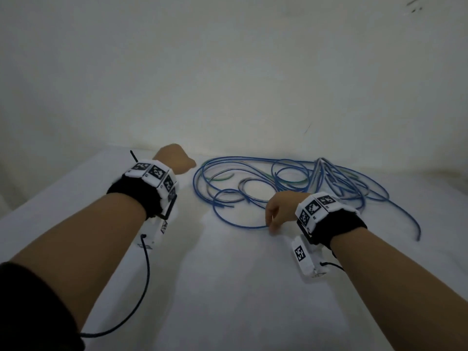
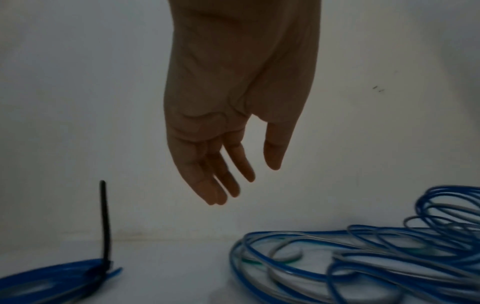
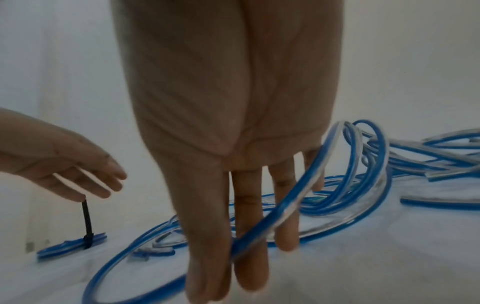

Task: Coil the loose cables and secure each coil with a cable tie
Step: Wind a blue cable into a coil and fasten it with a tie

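A tangle of loose blue and grey cables (image 1: 326, 178) sprawls over the white table (image 1: 228, 287). My right hand (image 1: 271, 225) pinches one blue cable (image 3: 293, 195) of its near loop between thumb and fingers (image 3: 249, 273), low over the table. A finished blue coil (image 3: 70, 246) lies at the far left, bound by a black cable tie (image 2: 105, 226) whose tail stands upright. My left hand (image 2: 246, 181) hovers above that coil with relaxed, spread fingers and holds nothing. In the head view the left wrist hides the coil; only the tie's tip (image 1: 133, 156) shows.
A pale wall (image 1: 228, 72) rises right behind the cables and the coil. One cable end (image 1: 417, 236) trails off to the right. Bare tabletop lies between my forearms, toward me.
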The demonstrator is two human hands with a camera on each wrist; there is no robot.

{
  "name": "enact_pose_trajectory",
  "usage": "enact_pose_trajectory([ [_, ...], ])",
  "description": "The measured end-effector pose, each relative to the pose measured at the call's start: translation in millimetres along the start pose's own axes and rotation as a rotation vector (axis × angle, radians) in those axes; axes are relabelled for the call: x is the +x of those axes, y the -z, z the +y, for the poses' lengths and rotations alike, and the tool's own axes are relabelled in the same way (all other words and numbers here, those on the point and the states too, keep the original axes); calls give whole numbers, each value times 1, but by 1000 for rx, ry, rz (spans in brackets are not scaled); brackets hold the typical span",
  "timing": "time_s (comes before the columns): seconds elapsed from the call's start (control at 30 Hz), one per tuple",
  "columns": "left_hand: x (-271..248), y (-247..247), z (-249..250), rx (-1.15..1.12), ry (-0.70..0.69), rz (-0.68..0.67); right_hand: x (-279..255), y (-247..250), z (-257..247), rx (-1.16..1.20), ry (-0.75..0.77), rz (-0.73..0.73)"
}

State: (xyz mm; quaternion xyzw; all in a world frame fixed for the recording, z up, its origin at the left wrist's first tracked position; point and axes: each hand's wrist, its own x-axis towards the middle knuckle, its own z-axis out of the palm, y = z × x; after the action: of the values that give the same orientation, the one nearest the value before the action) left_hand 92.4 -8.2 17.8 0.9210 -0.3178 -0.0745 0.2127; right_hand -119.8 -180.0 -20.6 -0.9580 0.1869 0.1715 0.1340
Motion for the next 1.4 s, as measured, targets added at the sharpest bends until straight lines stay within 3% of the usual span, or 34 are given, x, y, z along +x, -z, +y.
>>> enact_pose_trajectory([
  [0.07, -9, -13, 21, -25, -132, -46, -2, 4, 4, -9, 59, 82],
  [0.2, -29, -38, 60, -145, -338, -208, -16, 23, 13, 235, 201, 455],
  [0.27, -35, -47, 74, -286, -350, -245, -24, 33, 21, 391, 231, 601],
  [0.33, -33, -53, 81, -427, -340, -187, -29, 40, 28, 477, 225, 746],
  [0.4, -26, -56, 82, -523, -324, -110, -29, 44, 38, 596, 187, 917],
  [0.47, -18, -58, 78, -572, -288, -132, -27, 49, 49, 716, 114, 1053],
  [0.57, -13, -62, 84, -697, -239, -256, -21, 55, 62, 814, 68, 1028],
  [0.67, -3, -64, 95, -778, -218, -186, -15, 58, 58, 848, 152, 931],
  [0.8, 8, -61, 111, -774, -319, -126, -9, 64, 53, 959, 264, 878],
  [0.93, 28, -58, 119, -736, -381, -91, 4, 75, 61, 1066, 242, 897],
  [1.03, 42, -59, 124, -807, -396, -196, 15, 87, 72, 1102, 175, 932],
  [1.1, 48, -59, 129, -951, -366, -266, 25, 93, 77, 1004, 78, 969],
  [1.2, 54, -55, 137, -1020, -333, -264, 37, 93, 85, 658, -26, 1078],
  [1.3, 57, -50, 144, -1030, -353, -249, 42, 92, 84, 363, 31, 1136],
  [1.4, 59, -43, 145, -1067, -378, -250, 48, 98, 85, 369, 74, 1242],
])
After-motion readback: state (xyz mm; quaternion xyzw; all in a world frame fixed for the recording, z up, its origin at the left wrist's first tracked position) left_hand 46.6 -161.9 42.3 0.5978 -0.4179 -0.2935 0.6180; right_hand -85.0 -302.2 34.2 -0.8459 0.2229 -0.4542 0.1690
